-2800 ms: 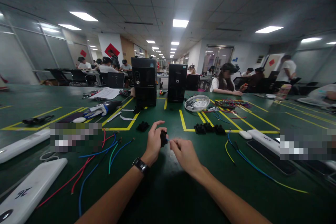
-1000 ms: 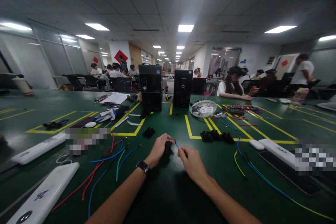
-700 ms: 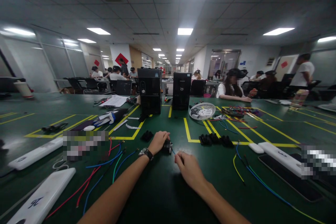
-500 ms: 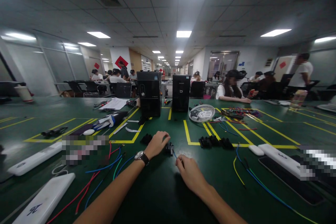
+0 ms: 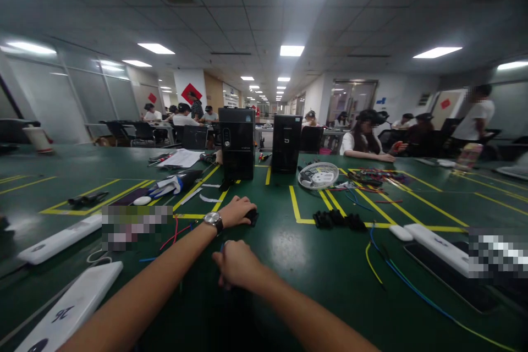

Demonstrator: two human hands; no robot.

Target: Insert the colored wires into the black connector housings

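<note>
My left hand (image 5: 237, 212), with a watch on its wrist, is closed over a small black block (image 5: 252, 216) on the green table. Its fingers cover most of that block. Closer to me, my right hand (image 5: 238, 265) is closed on a thin blue item; only bits of it show beside the fingers, and I cannot tell whether it is a wire or a slim tool. Red and blue wires (image 5: 175, 234) lie left of my hands, partly behind my left forearm. Several black blocks (image 5: 338, 220) stand in a row to the right.
Two black computer towers (image 5: 285, 146) stand ahead, with a white basket (image 5: 317, 176) right of them. White power strips (image 5: 437, 247) lie on both sides. Long blue and green wires (image 5: 406, 280) curve at right. A person (image 5: 365, 137) sits across the table.
My left hand has come down onto a black block. My right hand has moved left and turned inward, away from the spot where a black block lay in front of it.
</note>
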